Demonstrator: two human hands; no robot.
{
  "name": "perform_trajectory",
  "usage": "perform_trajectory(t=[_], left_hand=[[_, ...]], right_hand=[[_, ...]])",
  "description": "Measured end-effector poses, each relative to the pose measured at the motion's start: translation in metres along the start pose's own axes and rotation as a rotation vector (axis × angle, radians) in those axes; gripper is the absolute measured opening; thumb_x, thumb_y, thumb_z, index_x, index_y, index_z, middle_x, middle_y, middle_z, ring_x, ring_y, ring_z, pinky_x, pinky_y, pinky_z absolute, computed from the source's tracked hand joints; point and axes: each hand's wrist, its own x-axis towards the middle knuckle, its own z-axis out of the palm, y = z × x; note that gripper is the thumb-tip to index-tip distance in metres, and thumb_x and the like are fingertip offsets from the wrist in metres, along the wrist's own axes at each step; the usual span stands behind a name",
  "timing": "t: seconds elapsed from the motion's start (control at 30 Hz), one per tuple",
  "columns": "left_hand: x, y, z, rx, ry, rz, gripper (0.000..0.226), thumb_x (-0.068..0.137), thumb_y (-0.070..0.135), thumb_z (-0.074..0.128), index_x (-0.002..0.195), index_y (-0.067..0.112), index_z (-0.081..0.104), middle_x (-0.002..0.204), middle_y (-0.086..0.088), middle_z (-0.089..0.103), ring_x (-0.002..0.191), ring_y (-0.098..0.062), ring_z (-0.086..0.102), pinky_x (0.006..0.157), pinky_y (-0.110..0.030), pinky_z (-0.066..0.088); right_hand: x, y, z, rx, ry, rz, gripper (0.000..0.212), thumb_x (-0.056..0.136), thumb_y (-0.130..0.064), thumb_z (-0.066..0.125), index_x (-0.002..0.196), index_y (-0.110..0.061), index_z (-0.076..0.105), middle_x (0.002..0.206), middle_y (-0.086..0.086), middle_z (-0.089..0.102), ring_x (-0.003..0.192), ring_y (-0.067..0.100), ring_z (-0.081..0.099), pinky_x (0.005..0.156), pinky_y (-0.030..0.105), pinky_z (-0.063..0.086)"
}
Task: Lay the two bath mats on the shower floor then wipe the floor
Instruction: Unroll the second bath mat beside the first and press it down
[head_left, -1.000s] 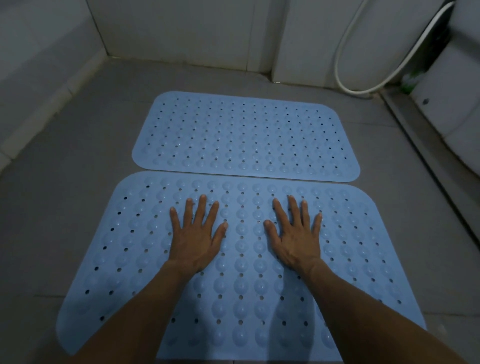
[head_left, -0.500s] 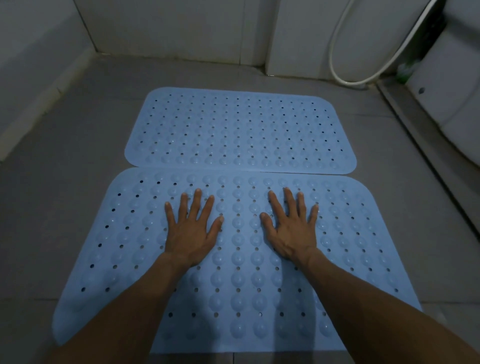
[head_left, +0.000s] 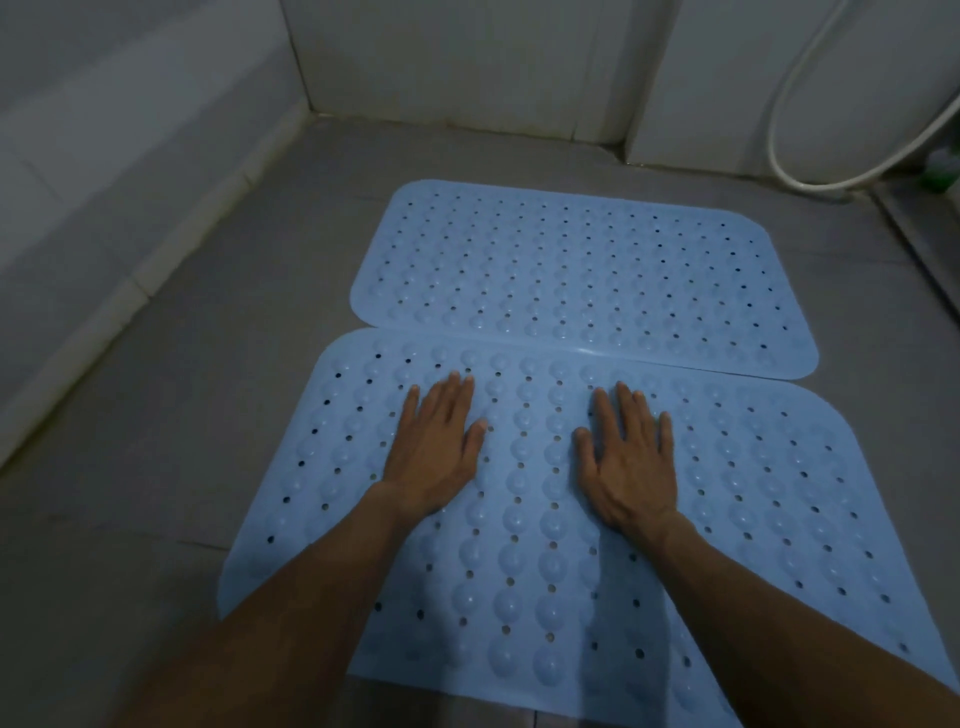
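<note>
Fingers drawn together on near mat; hose behind

Near mat btm-right corner and hose top cut off.

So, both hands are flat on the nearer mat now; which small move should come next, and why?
Probably slide both palms outward to press the ends down. The left hand and right hand lie flat near the middle of the near mat, while its ends are untouched. The far mat already lies flat, edge to edge with it, on the floor.
</note>
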Motion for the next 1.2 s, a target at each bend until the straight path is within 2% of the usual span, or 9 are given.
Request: perform_trajectory(t=[0.07,0.13,0.2,0.27,0.33,0.53,0.83,1.03,1.2], left_hand=[[0.001,-0.023,-0.002,0.039,0.085,-0.064,0.072,0.095,0.051,0.002,0.156,0.013,0.007,0.164,-0.01,0.008,0.152,-0.022,0.006,0.123,-0.041,-0.006],[0.005,-0.041,-0.001,0.029,0.083,-0.092,0.075,0.094,0.053,0.002,0.156,0.01,0.008,0.164,-0.013,0.005,0.152,-0.024,0.002,0.123,-0.042,-0.006],[0.008,-0.048,0.004,0.008,0.052,-0.063,0.074,0.095,0.054,0.006,0.156,0.012,0.009,0.163,-0.013,0.001,0.152,-0.025,-0.001,0.123,-0.044,-0.003],[0.01,-0.049,0.009,0.02,0.079,-0.038,0.069,0.098,0.049,0.016,0.155,0.01,0.017,0.163,-0.014,0.007,0.151,-0.028,0.006,0.123,-0.048,0.005],[0.01,-0.049,0.01,0.033,0.099,-0.037,0.065,0.099,0.042,0.024,0.153,0.007,0.026,0.162,-0.015,0.016,0.15,-0.031,0.014,0.121,-0.052,0.013],[0.008,-0.047,0.003,0.013,0.096,0.033,0.058,0.098,0.03,0.035,0.152,0.01,0.031,0.161,-0.016,0.02,0.149,-0.037,0.013,0.119,-0.057,0.017],[0.011,-0.047,0.001,0.004,0.06,0.072,0.059,0.096,0.023,0.028,0.15,-0.002,0.029,0.157,-0.027,0.02,0.148,-0.039,0.016,0.119,-0.052,0.021],[0.014,-0.048,-0.004,-0.026,0.033,0.069,0.062,0.092,0.021,0.032,0.15,-0.003,0.028,0.158,-0.027,0.017,0.149,-0.037,0.013,0.121,-0.049,0.019],[0.017,-0.048,-0.007,-0.024,-0.014,0.069,0.063,0.092,0.021,0.032,0.15,-0.004,0.026,0.158,-0.028,0.016,0.149,-0.039,0.013,0.121,-0.049,0.018]], right_hand=[[0.005,-0.035,0.004,0.069,-0.01,-0.07,0.065,0.102,-0.052,0.014,0.159,-0.022,0.005,0.166,0.004,-0.002,0.153,0.019,-0.006,0.123,0.045,-0.008],[0.009,-0.075,0.012,0.126,-0.027,-0.124,0.063,0.103,-0.049,0.015,0.159,-0.021,0.005,0.166,0.002,-0.002,0.153,0.018,-0.007,0.123,0.043,-0.008],[0.011,-0.108,0.023,0.154,-0.027,-0.107,0.064,0.102,-0.047,0.016,0.159,-0.018,0.006,0.166,0.002,-0.001,0.153,0.019,-0.008,0.123,0.045,-0.008],[0.01,-0.123,0.032,0.143,-0.012,-0.05,0.067,0.101,-0.049,0.016,0.159,-0.016,0.006,0.166,0.002,0.0,0.153,0.02,-0.011,0.123,0.047,-0.008],[0.009,-0.125,0.034,0.123,-0.017,-0.024,0.067,0.101,-0.05,0.016,0.159,-0.017,0.006,0.166,0.001,0.001,0.152,0.02,-0.012,0.123,0.047,-0.007],[0.009,-0.129,0.03,0.1,-0.027,0.029,0.067,0.1,-0.052,0.02,0.158,-0.021,0.011,0.166,0.0,0.004,0.153,0.018,-0.009,0.124,0.047,0.0],[0.01,-0.128,0.031,0.124,-0.028,0.013,0.065,0.101,-0.043,0.032,0.157,-0.013,0.018,0.166,0.005,0.01,0.154,0.021,-0.002,0.124,0.046,0.009],[0.014,-0.129,0.029,0.149,-0.019,0.001,0.065,0.099,-0.037,0.035,0.156,-0.009,0.022,0.165,0.009,0.013,0.154,0.025,0.003,0.122,0.049,0.016],[0.017,-0.129,0.028,0.15,-0.036,-0.012,0.067,0.097,-0.033,0.039,0.156,-0.007,0.02,0.165,0.011,0.012,0.153,0.028,0.002,0.123,0.049,0.016]])
